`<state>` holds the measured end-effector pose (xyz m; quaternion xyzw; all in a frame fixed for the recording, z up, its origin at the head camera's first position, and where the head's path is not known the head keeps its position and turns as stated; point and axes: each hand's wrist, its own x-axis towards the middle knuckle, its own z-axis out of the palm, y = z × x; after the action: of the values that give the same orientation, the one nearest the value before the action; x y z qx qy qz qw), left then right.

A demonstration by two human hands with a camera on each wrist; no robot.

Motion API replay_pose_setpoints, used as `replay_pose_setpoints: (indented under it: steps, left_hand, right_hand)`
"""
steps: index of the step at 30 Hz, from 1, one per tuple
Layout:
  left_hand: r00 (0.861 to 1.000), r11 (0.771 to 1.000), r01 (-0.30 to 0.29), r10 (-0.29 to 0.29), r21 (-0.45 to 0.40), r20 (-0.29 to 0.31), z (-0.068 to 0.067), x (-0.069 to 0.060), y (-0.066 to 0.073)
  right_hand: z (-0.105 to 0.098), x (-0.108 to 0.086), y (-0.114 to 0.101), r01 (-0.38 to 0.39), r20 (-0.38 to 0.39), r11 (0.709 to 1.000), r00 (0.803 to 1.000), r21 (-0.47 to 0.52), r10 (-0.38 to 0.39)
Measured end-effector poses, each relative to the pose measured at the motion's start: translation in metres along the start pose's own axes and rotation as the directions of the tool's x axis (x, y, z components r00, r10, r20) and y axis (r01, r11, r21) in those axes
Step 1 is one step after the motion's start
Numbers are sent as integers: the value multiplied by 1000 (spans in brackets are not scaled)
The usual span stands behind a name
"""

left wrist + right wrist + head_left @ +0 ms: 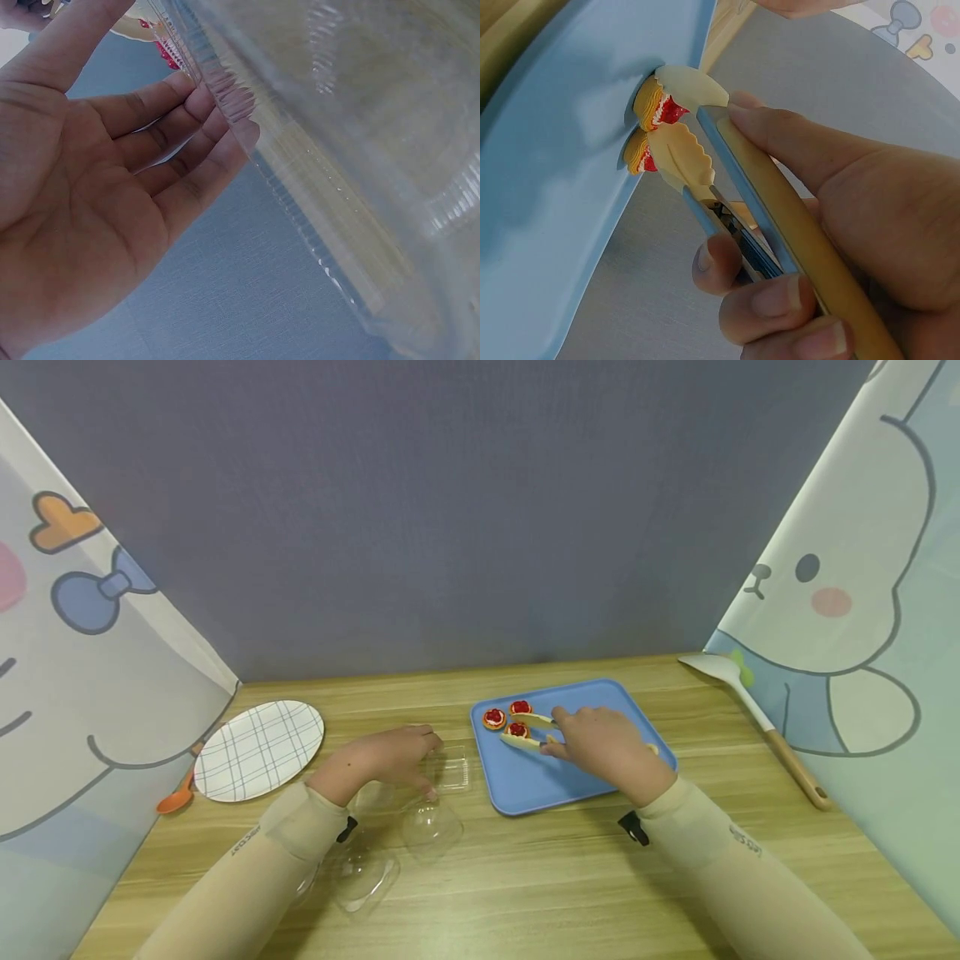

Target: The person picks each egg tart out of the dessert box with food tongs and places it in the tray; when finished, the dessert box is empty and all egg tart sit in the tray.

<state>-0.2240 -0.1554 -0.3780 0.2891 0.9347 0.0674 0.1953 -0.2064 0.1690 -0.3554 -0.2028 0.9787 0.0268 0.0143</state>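
My right hand (pixel 607 747) grips a pair of small tongs (pixel 780 232) with cream, scalloped tips. The tips stand on either side of a small red-topped tart (pixel 517 732) on the blue tray (pixel 555 785). Two similar tarts, one farther back (pixel 521 707) and one to the left (pixel 494 718), sit close by in the tray's far left corner. Just left of the tray, my left hand (pixel 390 756) holds a clear plastic container (pixel 452 770) by its edges, thumb at the near side. In the left wrist view its fingertips (pixel 217 105) touch the container's ridged rim.
Several clear plastic pieces (pixel 433 828) lie near my left forearm. A checked plate (pixel 258 750) stands at the left, partly over an orange spoon (pixel 176 797). A white spatula with a wooden handle (pixel 795 768) lies along the right. Printed panels and a grey wall surround the table.
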Motion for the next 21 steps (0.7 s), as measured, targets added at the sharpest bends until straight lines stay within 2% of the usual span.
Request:
replay_pose_setpoints:
  steps: [7,13,21]
  left_hand:
    - [1000,1000,1,-1,-9,-1,0,-1,1]
    - [1000,1000,0,0,0,0,-1,0,1]
    - [1000,1000,9,-9,-4,1,0,0,0]
  right_hand:
    - [3,-1,-1,1,-36,1000,999,-2,-1]
    - [1,-2,0,-2,-30,1000,1000,5,3]
    - [-4,-8,7,37,-47,995,998,97,-33]
